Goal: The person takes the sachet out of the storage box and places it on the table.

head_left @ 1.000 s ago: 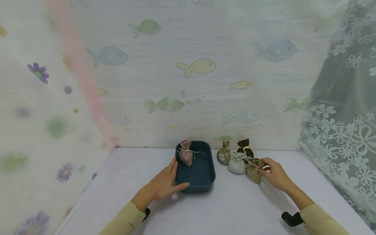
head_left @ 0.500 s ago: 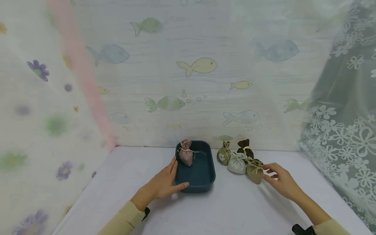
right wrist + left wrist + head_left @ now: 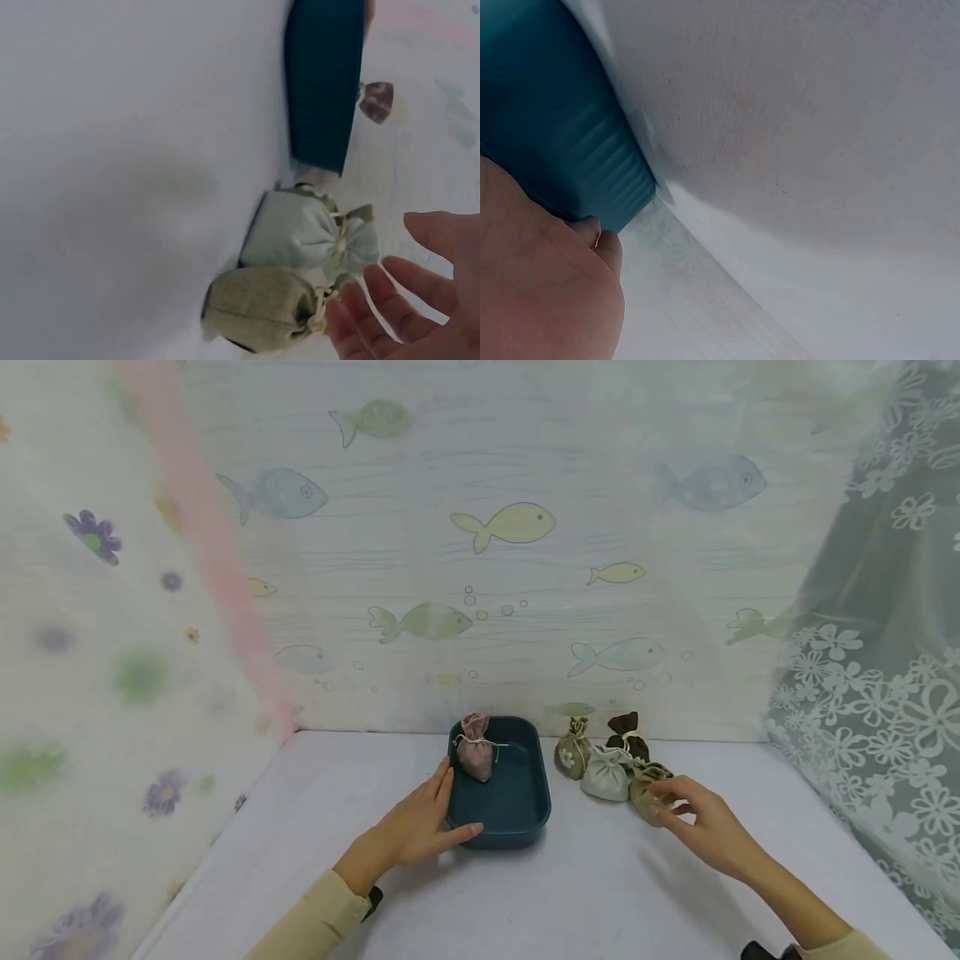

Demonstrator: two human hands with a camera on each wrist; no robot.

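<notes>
My left hand lies along the left side of a dark blue tray, its fingers straight against the wall and thumb at the near rim. A dusty-pink drawstring pouch leans inside the tray. To the right, my right hand hovers at an olive drawstring pouch, partly covering it in the head view. In the right wrist view its fingers lie near the tied neck of the olive pouch, thumb apart, nothing pinched. A pale grey-green pouch stands beside that one.
Behind the pale pouch stand a flowered olive pouch and a dark brown pouch. A white cloth covers the table. A fish-print curtain hangs at its back edge, with more curtains on both sides.
A second ago my right fingers touched the olive pouch's top; they drew back to the right, then came left over it again. The pouches stay put. The left hand keeps its place.
</notes>
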